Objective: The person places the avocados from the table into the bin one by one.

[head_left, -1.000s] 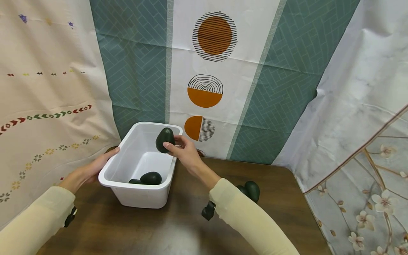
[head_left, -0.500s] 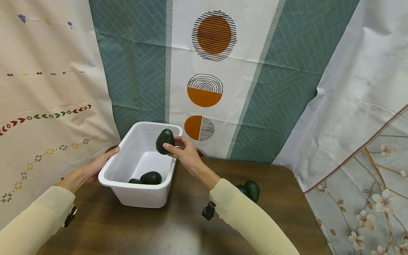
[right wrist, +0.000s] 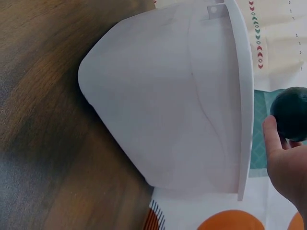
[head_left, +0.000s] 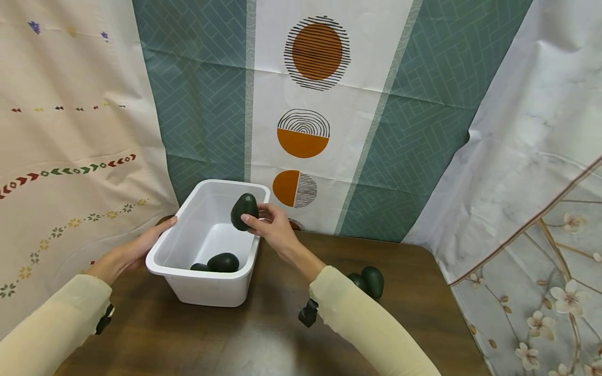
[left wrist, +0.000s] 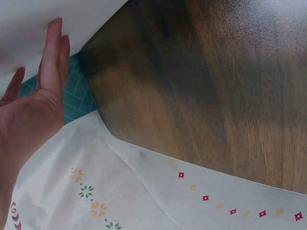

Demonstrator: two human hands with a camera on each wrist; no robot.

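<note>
In the head view my right hand (head_left: 276, 230) holds a dark green avocado (head_left: 245, 211) between thumb and fingers, over the right rim of a white plastic tub (head_left: 202, 289). The right wrist view shows the same avocado (right wrist: 292, 114) beyond the tub's rim. Two more avocados lie inside at the near end; the plainer one (head_left: 223, 262) partly covers the other (head_left: 199, 267). My left hand (head_left: 136, 249) rests against the tub's left side, thumb at the rim. In the left wrist view its fingers (left wrist: 51, 60) lie straight along the outer wall.
Two avocados (head_left: 373, 282) sit on the brown wooden table (head_left: 404, 324) to the right, one partly hidden by my right sleeve (head_left: 362, 318). Patterned cloths (head_left: 207, 104) hang behind the table and at both sides.
My right hand has sunk slightly with the avocado in its grip. The left hand, the tub and the other avocados have stayed where they were.
</note>
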